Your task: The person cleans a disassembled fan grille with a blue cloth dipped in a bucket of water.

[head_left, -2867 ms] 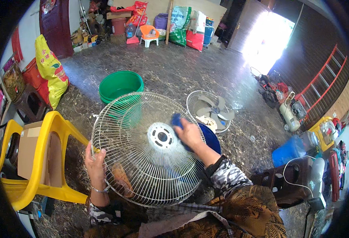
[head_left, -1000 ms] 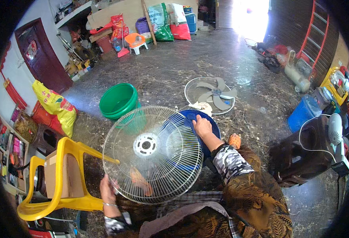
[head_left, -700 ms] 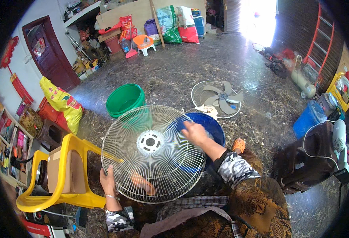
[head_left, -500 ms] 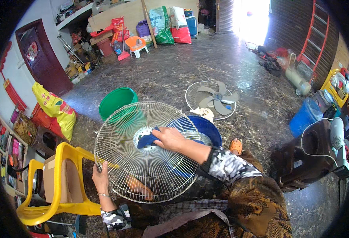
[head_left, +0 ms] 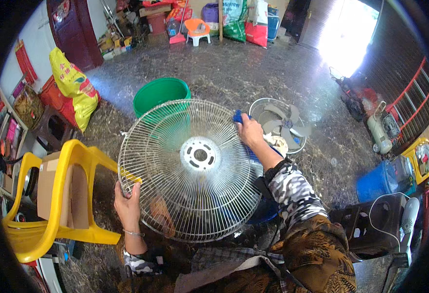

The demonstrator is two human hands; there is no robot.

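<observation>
A round wire fan guard (head_left: 201, 178) is held tilted in front of me, with a slotted metal disc at its centre. My left hand (head_left: 128, 207) is closed on the guard's left rim, thumb on the near side. My right hand (head_left: 252, 132) is at the upper right rim, pinching a dark blue cloth (head_left: 239, 116) against the wires. Behind the guard's upper left stands a green tub (head_left: 161, 88). A blue basin (head_left: 265, 211) is mostly hidden behind the guard's right side.
Beyond my right hand, a second guard with grey fan blades (head_left: 285, 119) lies on the floor. A yellow plastic chair (head_left: 67, 183) holding a cardboard box (head_left: 51, 188) stands at left. To the right are a dark brown stool (head_left: 370, 224) and a blue bucket (head_left: 373, 180).
My right hand has moved with the cloth from the guard's centre out to its upper right rim, uncovering the central disc. My left hand still grips the left rim. The view has shifted.
</observation>
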